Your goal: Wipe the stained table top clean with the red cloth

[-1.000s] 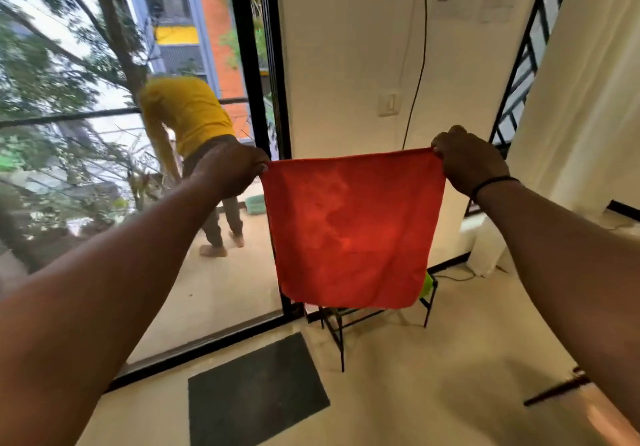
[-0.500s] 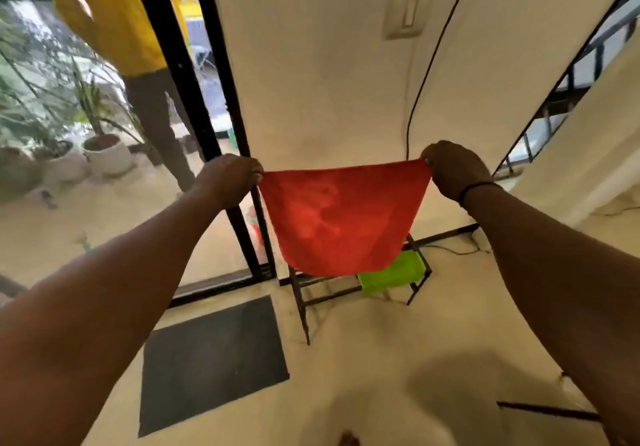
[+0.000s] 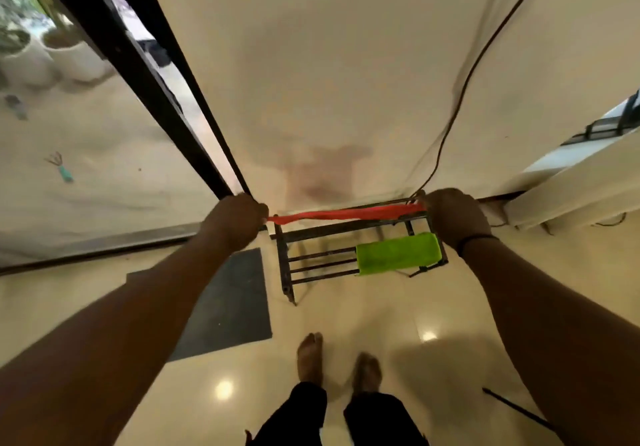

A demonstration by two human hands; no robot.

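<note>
Plant pots stand outside the glass door at far left, a dark mat lying on the floor inside. Left hand grips one end of the red cloth, stretched edge-on above a black metal rack carrying a green cloth. Right hand grips the other end, fingers curled.

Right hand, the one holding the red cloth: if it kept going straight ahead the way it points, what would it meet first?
Probably the black cable hanging just beyond the right hand, then the wall; depth is unclear.
</note>
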